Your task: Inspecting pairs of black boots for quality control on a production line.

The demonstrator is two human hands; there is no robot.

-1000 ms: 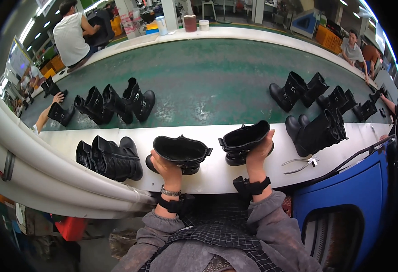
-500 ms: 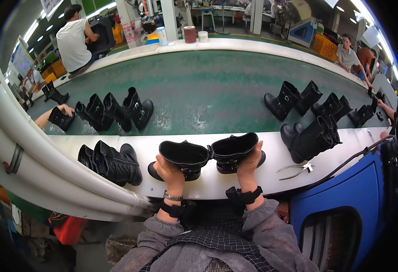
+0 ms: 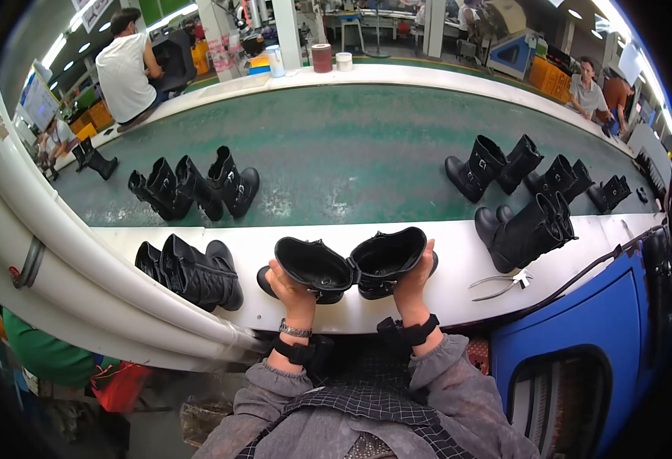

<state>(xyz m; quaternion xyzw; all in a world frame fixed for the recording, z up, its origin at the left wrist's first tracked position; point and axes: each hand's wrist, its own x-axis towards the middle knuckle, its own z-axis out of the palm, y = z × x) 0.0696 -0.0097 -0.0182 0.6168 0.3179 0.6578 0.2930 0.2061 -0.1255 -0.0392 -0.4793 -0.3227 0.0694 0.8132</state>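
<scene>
Two black buckled boots stand side by side before me on the white ledge, their shaft openings facing up toward me. My left hand (image 3: 294, 297) is closed around the outer side of the left boot (image 3: 311, 264). My right hand (image 3: 412, 281) wraps the outer side of the right boot (image 3: 386, 256). The inner edges of the two shafts touch in the middle. My fingertips are partly hidden behind the shafts.
Black boots (image 3: 198, 271) lie on the ledge at left; another pair (image 3: 523, 232) stands at right, near white-handled pliers (image 3: 521, 279). Several boots (image 3: 233, 183) stand on the green belt (image 3: 336, 145). A white pipe (image 3: 122, 279) and blue machine (image 3: 573, 336) flank me. Co-workers sit beyond.
My hands have shifted slightly inward with the two boots. A co-worker's hand and the boot it held at the left are gone from view; the hands at the far right are gone too.
</scene>
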